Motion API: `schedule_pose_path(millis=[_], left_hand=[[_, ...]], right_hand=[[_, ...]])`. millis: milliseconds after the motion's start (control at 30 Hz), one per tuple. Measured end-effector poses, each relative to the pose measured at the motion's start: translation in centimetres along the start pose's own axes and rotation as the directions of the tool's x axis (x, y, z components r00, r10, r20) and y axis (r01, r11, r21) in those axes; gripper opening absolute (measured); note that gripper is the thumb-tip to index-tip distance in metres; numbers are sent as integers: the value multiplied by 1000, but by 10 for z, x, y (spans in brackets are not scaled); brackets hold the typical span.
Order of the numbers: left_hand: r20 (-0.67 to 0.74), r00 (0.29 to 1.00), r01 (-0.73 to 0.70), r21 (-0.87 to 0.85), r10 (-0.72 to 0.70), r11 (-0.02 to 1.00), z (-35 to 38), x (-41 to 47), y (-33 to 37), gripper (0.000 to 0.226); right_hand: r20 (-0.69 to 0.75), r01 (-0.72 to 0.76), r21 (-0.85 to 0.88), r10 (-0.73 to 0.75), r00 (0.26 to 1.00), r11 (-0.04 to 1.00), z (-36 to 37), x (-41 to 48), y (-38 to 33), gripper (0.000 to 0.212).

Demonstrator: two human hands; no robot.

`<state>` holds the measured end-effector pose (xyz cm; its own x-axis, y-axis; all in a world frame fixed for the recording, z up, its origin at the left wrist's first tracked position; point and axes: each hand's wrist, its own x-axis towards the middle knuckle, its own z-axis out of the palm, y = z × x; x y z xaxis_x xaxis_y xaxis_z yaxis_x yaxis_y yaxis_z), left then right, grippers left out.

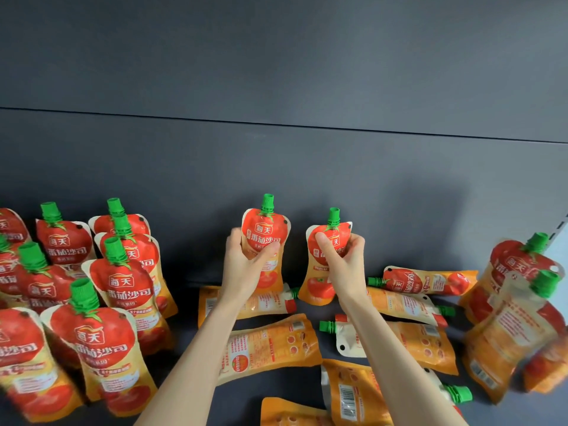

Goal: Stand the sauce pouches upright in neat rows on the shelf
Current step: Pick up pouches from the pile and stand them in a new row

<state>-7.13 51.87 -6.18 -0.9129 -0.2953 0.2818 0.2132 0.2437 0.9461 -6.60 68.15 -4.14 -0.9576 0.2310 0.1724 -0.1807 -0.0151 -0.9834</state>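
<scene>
Upright, caps (pixel 267 202) up: left grip (pixel 246 259) clutches left pouch (pixel 265 232), right grip (pixel 344 256) right pouch (pixel 319 287).

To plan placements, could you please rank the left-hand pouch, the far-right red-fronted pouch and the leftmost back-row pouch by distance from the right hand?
From the right hand, head view:
1. Left-hand pouch, just to its left.
2. Far-right red-fronted pouch, standing by the right end.
3. Leftmost back-row pouch, at the left edge.

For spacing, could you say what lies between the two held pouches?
Head view: dark grey back panel between left-held red-orange green-capped pouch and right-held pouch; low down, a lying pouch's green cap.
</scene>
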Motion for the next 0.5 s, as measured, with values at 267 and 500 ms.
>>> schedule_pose_path(millis=[267, 500], left_hand=[[10, 995, -100, -15, 101, 995, -15, -1, -5, 35], [3, 983, -182, 42, 182, 982, -17, -1, -9, 28]], right_hand=[[39, 72, -22, -71, 997, 997, -13, -1, 1, 38], [51, 199, 17, -199, 979, 980, 4, 6, -1, 29]])
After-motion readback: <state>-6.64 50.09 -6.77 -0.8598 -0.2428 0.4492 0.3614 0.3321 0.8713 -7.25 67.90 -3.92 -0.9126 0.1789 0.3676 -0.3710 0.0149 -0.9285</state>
